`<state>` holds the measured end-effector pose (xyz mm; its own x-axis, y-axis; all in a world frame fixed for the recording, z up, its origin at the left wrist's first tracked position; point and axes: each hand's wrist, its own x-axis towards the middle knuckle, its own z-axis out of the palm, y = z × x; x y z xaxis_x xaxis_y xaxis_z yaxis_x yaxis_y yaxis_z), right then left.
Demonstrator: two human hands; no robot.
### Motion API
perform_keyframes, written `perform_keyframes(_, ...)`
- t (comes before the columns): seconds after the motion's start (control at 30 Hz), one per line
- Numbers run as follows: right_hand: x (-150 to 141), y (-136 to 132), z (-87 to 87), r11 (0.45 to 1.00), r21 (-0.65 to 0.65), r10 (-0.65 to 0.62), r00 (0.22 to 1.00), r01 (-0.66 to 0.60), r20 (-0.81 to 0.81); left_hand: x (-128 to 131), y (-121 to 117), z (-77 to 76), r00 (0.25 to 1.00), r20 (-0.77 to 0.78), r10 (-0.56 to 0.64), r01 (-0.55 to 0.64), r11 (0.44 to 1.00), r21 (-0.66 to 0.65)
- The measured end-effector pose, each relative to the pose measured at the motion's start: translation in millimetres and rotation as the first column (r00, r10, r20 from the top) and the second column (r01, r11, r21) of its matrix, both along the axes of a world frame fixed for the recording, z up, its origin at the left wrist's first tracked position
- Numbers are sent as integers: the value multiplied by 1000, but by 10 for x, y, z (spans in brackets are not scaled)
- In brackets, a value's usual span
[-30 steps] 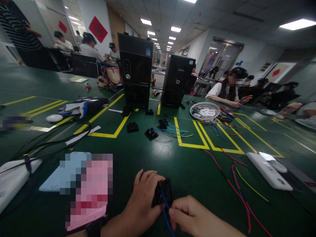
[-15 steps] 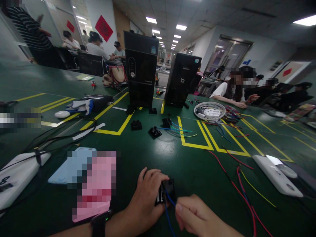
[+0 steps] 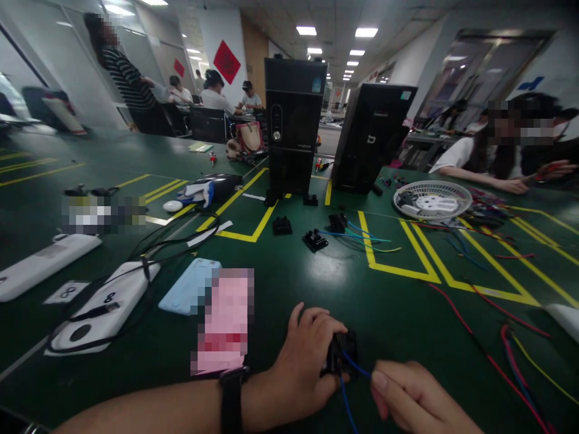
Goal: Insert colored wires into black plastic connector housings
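My left hand (image 3: 302, 366), with a black watch on the wrist, grips a small black socket part (image 3: 340, 354) on the green table near the front edge. A blue wire (image 3: 350, 386) runs from that part down toward me. Just to its right, my right hand (image 3: 416, 401) is closed, thumb and fingers pinching the blue wire. More black socket parts (image 3: 315, 240) with blue and green wires lie farther back in the middle.
Two black computer towers (image 3: 295, 123) stand at the back. A white fan grille (image 3: 432, 199) lies right, with loose red, blue and yellow wires (image 3: 497, 337). White devices (image 3: 104, 307), black cables and a blue phone (image 3: 189, 286) lie left. A person sits at right; others sit behind.
The view has swung to the left and nearer, so more of the left table shows. Both hands stay on the black part and blue wire, shifted right in the picture.
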<state>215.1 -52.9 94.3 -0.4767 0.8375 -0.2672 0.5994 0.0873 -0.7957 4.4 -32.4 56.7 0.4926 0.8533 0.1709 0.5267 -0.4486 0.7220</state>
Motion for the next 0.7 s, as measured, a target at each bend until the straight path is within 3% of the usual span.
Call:
perform_keyframes(0.1, -118, -22, 10, 995, -38, 94, 995, -95, -42, -12, -8, -7, 999, -19, -29, 29, 999, 15)
perform_keyframes(0.2, -146, -16, 26, 981, -75, 184, 982, -179, 52, -19, -13, -30, 999, -34, -33, 34, 998, 45)
perform_keyframes(0.33, -40, -6, 134, 993, 20, 111, 973, -118, 204, -7, -18, -58, 999, -44, 5, -3, 999, 49)
perform_keyframes(0.43, -2, -21, 192, 996, 86, 21, 987, -35, 158, 5, -18, -59, 999, -52, -8, 11, 998, 54)
perform_keyframes(0.53, -50, -50, 164, 993, 119, 16, 999, -22, 51, 11, -17, -46, 998, -54, -13, 16, 998, 60)
perform_keyframes(0.7, -165, -69, 39, 981, 135, 141, 990, -138, -17, 5, -14, -34, 999, -43, -20, 23, 998, 64)
